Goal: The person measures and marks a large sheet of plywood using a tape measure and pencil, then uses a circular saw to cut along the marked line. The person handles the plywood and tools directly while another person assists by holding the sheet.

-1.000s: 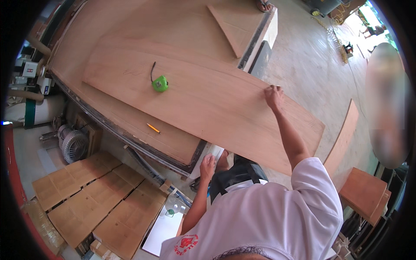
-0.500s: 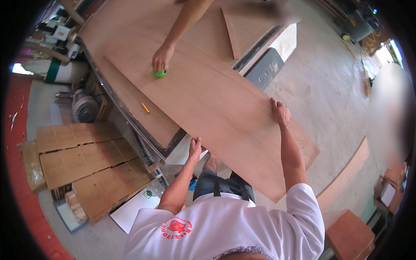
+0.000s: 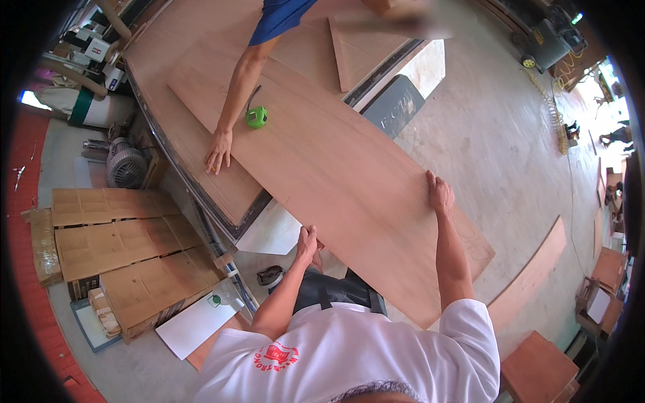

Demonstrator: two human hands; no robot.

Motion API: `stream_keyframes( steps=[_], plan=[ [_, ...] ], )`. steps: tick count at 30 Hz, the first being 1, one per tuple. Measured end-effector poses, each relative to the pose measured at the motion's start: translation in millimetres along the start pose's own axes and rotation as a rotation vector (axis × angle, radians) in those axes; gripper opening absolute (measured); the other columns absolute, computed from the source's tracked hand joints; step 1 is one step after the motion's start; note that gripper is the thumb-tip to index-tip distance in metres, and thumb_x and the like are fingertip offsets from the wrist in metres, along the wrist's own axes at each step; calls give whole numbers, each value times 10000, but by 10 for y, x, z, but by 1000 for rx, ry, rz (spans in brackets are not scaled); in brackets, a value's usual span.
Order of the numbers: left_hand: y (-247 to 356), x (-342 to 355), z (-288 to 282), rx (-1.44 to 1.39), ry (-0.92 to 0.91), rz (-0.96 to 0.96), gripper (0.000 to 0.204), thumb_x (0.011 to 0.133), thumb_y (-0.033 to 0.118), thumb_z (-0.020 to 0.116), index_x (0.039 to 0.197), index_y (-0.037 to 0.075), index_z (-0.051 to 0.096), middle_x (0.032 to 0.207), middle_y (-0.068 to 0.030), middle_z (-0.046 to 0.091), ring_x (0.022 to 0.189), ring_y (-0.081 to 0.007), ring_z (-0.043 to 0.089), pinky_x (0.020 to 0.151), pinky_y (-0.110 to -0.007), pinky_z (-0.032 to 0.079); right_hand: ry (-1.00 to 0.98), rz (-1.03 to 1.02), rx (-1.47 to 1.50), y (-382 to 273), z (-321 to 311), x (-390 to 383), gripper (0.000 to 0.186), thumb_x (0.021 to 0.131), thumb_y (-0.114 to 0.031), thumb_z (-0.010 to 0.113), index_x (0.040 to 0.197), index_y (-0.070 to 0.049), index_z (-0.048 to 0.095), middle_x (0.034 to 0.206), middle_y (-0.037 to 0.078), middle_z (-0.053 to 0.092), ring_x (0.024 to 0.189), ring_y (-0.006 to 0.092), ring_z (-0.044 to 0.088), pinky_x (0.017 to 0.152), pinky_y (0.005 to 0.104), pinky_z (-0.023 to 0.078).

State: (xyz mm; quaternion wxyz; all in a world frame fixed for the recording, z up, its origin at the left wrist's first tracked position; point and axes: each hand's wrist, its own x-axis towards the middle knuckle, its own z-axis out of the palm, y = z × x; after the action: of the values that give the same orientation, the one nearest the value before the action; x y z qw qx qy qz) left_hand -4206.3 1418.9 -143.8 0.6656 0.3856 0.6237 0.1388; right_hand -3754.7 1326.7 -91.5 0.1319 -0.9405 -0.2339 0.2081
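A long brown plywood sheet (image 3: 336,181) lies slanted across the worktable, its near end jutting out past the table toward me. My left hand (image 3: 307,243) is closed on its left edge, just off the table corner. On the opposite edge, my right hand (image 3: 441,193) grips the sheet with the fingers over its top. A green tape measure (image 3: 256,117) rests on the sheet farther up. Beside it, a co-worker in a blue sleeve reaches down, and their hand (image 3: 220,152) is on the lower board to the left, covering most of a yellow pencil.
Under the sheet is the dark-edged worktable (image 3: 250,220). Cardboard boxes (image 3: 127,242) and a motor (image 3: 126,163) stand on the left. A grey panel (image 3: 394,107) leans by the table's right side. A plywood strip (image 3: 531,269) lies on the floor at right.
The co-worker's hand has let go of the tape measure and moved left and nearer, onto the pencil. My hands still grip the sheet, which looks nearly unmoved.
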Motion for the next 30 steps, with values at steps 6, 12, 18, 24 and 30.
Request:
stream_keyframes(
  steps=[6, 12, 18, 24, 30],
  plan=[
    [-179, -47, 52, 49, -7, -11, 507, 1089, 371, 475, 1377, -36, 387, 1293, -217, 540, 1034, -276, 685, 738, -396, 655, -12, 28, 13, 165, -2, -56, 777, 1002, -726, 356, 997, -54, 745, 1041, 267, 715, 1070, 456, 654, 910, 530, 495],
    [-379, -9, 46, 52, 9, 76, 509, 1079, 375, 496, 1392, -16, 405, 1270, -168, 562, 1065, -267, 668, 744, -388, 646, -10, 7, -43, 206, 22, -40, 779, 1009, -713, 349, 1021, -44, 747, 1057, 265, 717, 1087, 459, 650, 933, 532, 490],
    [-861, 302, -110, 0, -45, 123, 543, 1032, 314, 574, 1426, -38, 451, 1345, -215, 532, 1178, -364, 580, 1044, -470, 455, -25, -45, -53, 262, 15, -39, 768, 1019, -698, 340, 1033, -40, 736, 1074, 264, 715, 1095, 464, 645, 936, 532, 489],
    [-1226, 432, -200, 270, -103, 469, 577, 962, 222, 645, 1453, -6, 443, 1297, -205, 576, 1189, -350, 586, 1037, -481, 456, -55, -14, -34, 370, 4, -95, 770, 1019, -705, 329, 1055, -53, 736, 1081, 267, 709, 1102, 464, 641, 935, 537, 487],
    [-744, -9, 24, 28, -119, 57, 574, 1078, 283, 508, 1557, 144, 224, 1444, -105, 444, 1112, -250, 667, 850, -450, 617, -34, 11, -69, 502, -13, -112, 766, 1012, -719, 334, 1061, -71, 742, 1075, 244, 720, 1087, 451, 650, 929, 531, 490]
  ],
)
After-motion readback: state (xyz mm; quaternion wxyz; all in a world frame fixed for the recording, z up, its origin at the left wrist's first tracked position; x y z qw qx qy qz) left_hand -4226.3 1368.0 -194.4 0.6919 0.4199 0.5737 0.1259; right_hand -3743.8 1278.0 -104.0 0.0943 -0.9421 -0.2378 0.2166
